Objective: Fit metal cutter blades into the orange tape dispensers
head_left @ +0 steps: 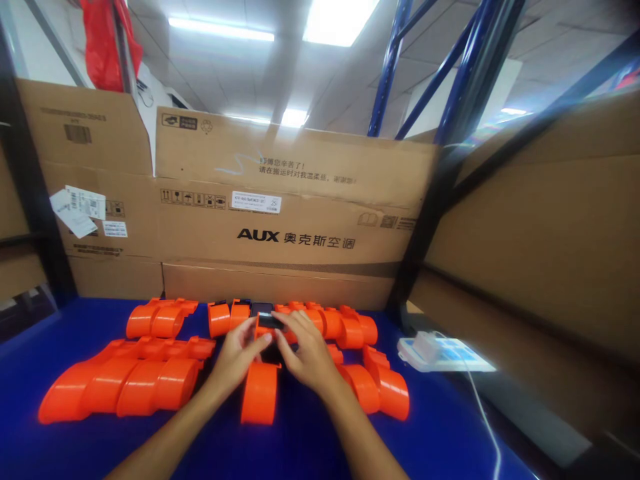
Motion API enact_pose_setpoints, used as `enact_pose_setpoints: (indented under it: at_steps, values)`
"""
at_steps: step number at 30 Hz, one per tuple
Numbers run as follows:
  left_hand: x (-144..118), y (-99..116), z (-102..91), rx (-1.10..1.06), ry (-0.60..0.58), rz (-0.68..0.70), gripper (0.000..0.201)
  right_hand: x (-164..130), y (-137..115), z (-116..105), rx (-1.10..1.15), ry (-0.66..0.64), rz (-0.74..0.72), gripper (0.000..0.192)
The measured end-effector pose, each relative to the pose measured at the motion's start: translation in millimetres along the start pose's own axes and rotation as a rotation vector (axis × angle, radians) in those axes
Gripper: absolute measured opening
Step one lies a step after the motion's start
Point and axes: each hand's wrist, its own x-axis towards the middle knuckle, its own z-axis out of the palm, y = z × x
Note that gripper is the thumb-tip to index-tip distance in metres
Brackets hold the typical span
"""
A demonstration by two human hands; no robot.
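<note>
Both hands (273,357) pinching black part (266,315), orange pieces (150,380) crowding blue table (75,447)

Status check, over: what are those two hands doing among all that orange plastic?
Left hand and right hand both on one orange plastic piece with a small black part. More orange pieces close on both sides.

Both forearms fwd, left hand (235,358) & right hand (306,355) together, fingers curled.

Cardboard walls (280,220), blue table (450,433), prob. ceiling lights (340,20)
</note>
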Motion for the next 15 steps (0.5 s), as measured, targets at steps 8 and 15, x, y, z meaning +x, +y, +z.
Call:
enact_pose_setpoints:
  at_steps: [8,15]
  values:
    - [-1.2,1.0,-1.4,-0.014,-0.011,-0.012,0.038,2.9,14.4,-20.0,-0.246,0.046,0.223,0.029]
    - [-1.6,-2.4,-3.8,-0.007,0.005,-0.036,0.03,-4.1,25.6,-35.3,-0.651,-0.234,0.569,0.014]
